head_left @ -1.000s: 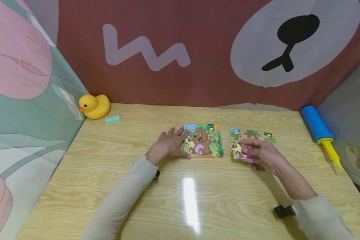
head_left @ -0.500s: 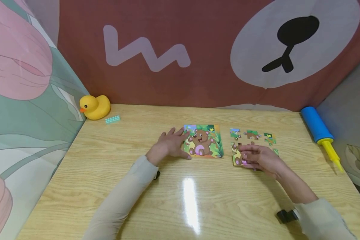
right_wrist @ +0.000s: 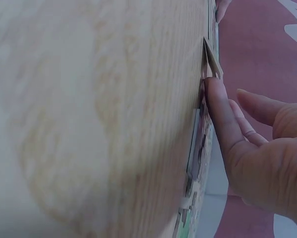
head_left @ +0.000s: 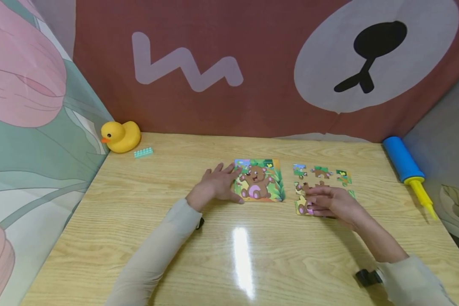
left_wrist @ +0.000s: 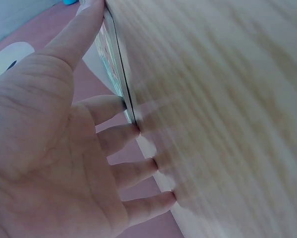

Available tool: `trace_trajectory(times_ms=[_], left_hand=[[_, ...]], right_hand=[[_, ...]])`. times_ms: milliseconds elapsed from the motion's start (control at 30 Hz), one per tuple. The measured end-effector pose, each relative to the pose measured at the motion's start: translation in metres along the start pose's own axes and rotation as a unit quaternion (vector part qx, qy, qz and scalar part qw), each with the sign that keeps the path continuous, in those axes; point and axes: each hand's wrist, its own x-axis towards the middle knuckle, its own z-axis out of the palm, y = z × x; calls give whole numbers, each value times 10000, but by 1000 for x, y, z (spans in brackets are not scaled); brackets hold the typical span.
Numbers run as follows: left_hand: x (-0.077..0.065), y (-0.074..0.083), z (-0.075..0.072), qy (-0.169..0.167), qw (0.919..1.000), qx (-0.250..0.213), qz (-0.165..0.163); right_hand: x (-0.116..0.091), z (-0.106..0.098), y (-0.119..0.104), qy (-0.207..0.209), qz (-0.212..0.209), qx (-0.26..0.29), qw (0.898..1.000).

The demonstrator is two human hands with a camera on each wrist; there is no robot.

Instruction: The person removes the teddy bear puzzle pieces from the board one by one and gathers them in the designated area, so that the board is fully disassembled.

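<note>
My left hand (head_left: 216, 183), fingers spread, lies at the left edge of the square bear picture (head_left: 255, 180). In the left wrist view its fingertips (left_wrist: 165, 198) touch the tabletop. At the near left of a loose group of jigsaw pieces, my right hand (head_left: 334, 202) holds a puzzle piece (head_left: 303, 208) showing a bear's foot. In the right wrist view that puzzle piece (right_wrist: 213, 60) is tilted, one edge down at the table, with a fingertip against it. Behind it lie other jigsaw pieces (head_left: 321, 171), spaced slightly apart; the right hand hides some of them.
On the wooden table (head_left: 183, 259), a yellow rubber duck (head_left: 122, 136) and a mint toy brick (head_left: 143, 152) stand at the back left. A blue and yellow pump (head_left: 404, 159) lies along the right side. A printed cloth (head_left: 252, 106) rises behind the table.
My right hand has moved slightly toward me and lowered the puzzle piece to the near left of the group, uncovering pieces behind it. The left hand has stayed in place.
</note>
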Motion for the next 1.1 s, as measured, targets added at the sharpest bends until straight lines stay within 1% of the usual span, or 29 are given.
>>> trace_trajectory(times_ms=[167, 467, 633, 800, 933, 1033, 1100], left_hand=[[0, -1, 0, 2, 10000, 26, 10], [1, -2, 1, 2, 10000, 5, 27], [3, -2, 1, -20, 10000, 17, 55], [3, -3, 1, -59, 9999, 34, 99], [4, -3, 2, -95, 9999, -19, 139], [5, -5, 3, -58, 9995, -181, 234], [5, -6, 1, 58, 9991, -281, 328]], right_hand=[[-4, -3, -2, 58, -59, -173, 9998], [-4, -5, -2, 55, -4, -28, 10000], [-5, -6, -3, 66, 58, -75, 9999], [-6, -7, -3, 72, 35, -128, 9999], [-8, -10, -6, 143, -48, -349, 9993], [-8, -13, -13, 289, -206, -735, 9967], [-7, -14, -21, 451, -344, -1110, 9922]])
